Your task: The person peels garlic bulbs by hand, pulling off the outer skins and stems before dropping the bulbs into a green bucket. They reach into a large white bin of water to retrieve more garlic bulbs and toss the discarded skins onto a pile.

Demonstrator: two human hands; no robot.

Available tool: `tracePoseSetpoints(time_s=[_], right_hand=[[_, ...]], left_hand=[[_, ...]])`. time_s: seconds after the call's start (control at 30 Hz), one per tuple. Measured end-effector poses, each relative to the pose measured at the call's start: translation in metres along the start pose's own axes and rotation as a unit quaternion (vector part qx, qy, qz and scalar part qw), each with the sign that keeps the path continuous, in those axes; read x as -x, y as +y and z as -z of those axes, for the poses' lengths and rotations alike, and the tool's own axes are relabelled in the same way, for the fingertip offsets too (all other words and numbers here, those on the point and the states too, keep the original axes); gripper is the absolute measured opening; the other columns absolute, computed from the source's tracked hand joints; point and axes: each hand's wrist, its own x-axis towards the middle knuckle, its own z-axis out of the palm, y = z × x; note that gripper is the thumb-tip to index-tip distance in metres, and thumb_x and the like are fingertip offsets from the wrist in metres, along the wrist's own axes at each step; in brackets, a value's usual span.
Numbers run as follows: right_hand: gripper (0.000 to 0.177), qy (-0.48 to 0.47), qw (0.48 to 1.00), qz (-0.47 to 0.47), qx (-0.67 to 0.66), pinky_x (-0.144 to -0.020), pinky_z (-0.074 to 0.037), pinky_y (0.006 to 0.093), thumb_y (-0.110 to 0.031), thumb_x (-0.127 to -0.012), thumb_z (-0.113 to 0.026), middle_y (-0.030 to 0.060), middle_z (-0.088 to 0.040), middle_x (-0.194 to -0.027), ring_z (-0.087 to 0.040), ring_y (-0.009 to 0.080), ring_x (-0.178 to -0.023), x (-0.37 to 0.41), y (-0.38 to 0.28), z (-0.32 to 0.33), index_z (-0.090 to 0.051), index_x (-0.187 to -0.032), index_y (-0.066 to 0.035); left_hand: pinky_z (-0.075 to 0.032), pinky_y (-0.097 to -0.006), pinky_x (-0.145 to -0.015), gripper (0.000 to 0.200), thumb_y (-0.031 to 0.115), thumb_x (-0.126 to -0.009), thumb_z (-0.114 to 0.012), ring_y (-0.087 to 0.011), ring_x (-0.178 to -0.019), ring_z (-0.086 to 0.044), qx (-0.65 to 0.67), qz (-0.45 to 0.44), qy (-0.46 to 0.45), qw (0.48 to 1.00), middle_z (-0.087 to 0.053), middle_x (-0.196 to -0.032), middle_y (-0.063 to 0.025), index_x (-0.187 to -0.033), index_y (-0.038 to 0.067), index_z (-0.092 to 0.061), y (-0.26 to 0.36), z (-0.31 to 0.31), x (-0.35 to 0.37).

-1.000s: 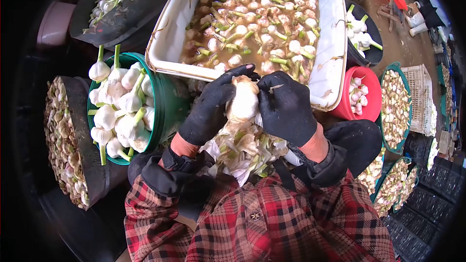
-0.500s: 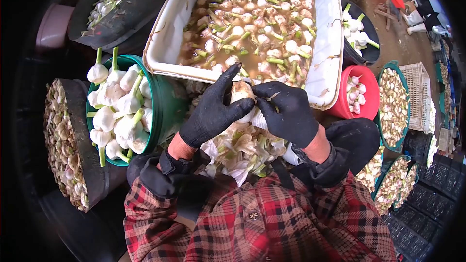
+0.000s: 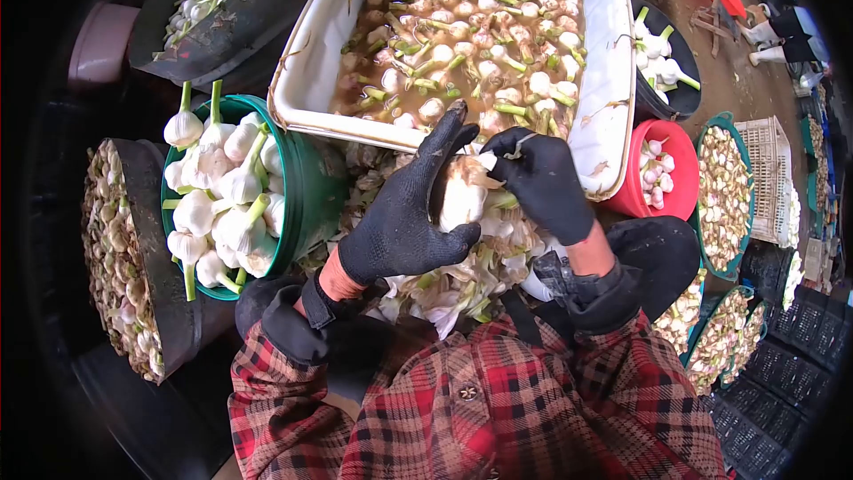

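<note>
My left hand (image 3: 400,218), in a black glove, cups a garlic bulb (image 3: 464,196) with its fingers around the far side and thumb on the near side. The bulb is white below, with brownish skin at its top. My right hand (image 3: 544,182), gloved too, pinches a strip of the bulb's outer skin (image 3: 487,161) at its right side. Beneath both hands lies a heap of loose garlic peelings (image 3: 453,289). Just beyond them stands a white tub (image 3: 355,129) of muddy water with many unpeeled bulbs floating in it.
On the left, a green bucket (image 3: 306,204) holds clean white bulbs beside a dark container of dirty garlic (image 3: 115,276). A red bucket (image 3: 680,173), a black bucket (image 3: 689,102) and green baskets of garlic (image 3: 721,196) stand right. Plastic crates (image 3: 769,169) lie beyond.
The bulb has turned and shows more white surface. My right hand has moved up and right, drawing skin from it; my left hand has opened wider around the bulb.
</note>
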Motion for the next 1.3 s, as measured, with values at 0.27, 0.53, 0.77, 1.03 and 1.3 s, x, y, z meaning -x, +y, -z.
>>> tracePoseSetpoints(time_s=[0.27,0.53,0.77,1.03,1.3], right_hand=[[0.011,0.094,0.995,0.013,0.000,-0.060,-0.048,0.0321,-0.003,-0.077,-0.068,0.0145,-0.065,-0.076,-0.063,0.0231,-0.063,0.009,-0.017,-0.012,-0.066,-0.088,0.000],[0.005,0.087,0.994,0.037,0.058,-0.058,-0.047,0.0368,-0.003,-0.079,-0.064,0.0181,-0.062,-0.070,-0.063,0.0314,-0.063,0.008,-0.013,-0.021,-0.064,-0.083,0.001],[0.013,0.067,0.994,-0.086,-0.003,-0.054,-0.041,0.0309,-0.008,-0.082,-0.065,0.0080,-0.058,-0.059,-0.049,0.0118,-0.055,0.004,-0.010,-0.011,-0.065,-0.081,0.005],[0.019,0.156,0.975,-0.110,-0.117,-0.056,-0.038,0.0295,-0.011,-0.085,-0.061,0.0008,-0.052,-0.059,-0.042,0.0085,-0.059,0.001,-0.003,-0.026,-0.064,-0.081,0.007],[0.019,0.220,0.955,-0.151,-0.130,-0.055,-0.039,0.0278,-0.012,-0.089,-0.058,-0.0013,-0.056,-0.066,-0.044,0.0083,-0.059,0.002,-0.004,-0.015,-0.064,-0.085,0.006]], left_hand=[[-0.036,-0.0388,-0.105,0.082,0.019,-0.076,-0.069,-0.0338,-0.125,-0.049,-0.013,0.011,0.054,0.998,-0.049,-0.132,-0.0261,-0.141,-0.007,-0.028,-0.006,-0.006,0.000],[-0.049,-0.0414,-0.081,0.045,0.022,-0.076,-0.070,-0.0374,-0.095,-0.063,-0.135,0.074,0.089,0.984,-0.063,-0.104,-0.0217,-0.112,-0.001,-0.056,-0.006,-0.005,0.003],[-0.048,-0.0363,-0.083,0.048,0.018,-0.075,-0.068,-0.0296,-0.091,-0.064,-0.096,0.018,0.075,0.992,-0.064,-0.100,-0.0177,-0.116,-0.001,-0.055,0.007,0.001,0.001],[-0.040,-0.0319,-0.098,0.052,0.005,-0.075,-0.062,-0.0163,-0.113,-0.052,0.118,0.109,0.109,0.981,-0.055,-0.125,-0.0118,-0.126,0.000,-0.052,0.004,0.015,-0.001],[-0.044,-0.0351,-0.088,0.057,0.028,-0.076,-0.073,-0.0259,-0.098,-0.055,-0.105,-0.069,0.174,0.977,-0.054,-0.108,-0.0162,-0.124,0.003,-0.055,0.010,0.025,-0.006]])
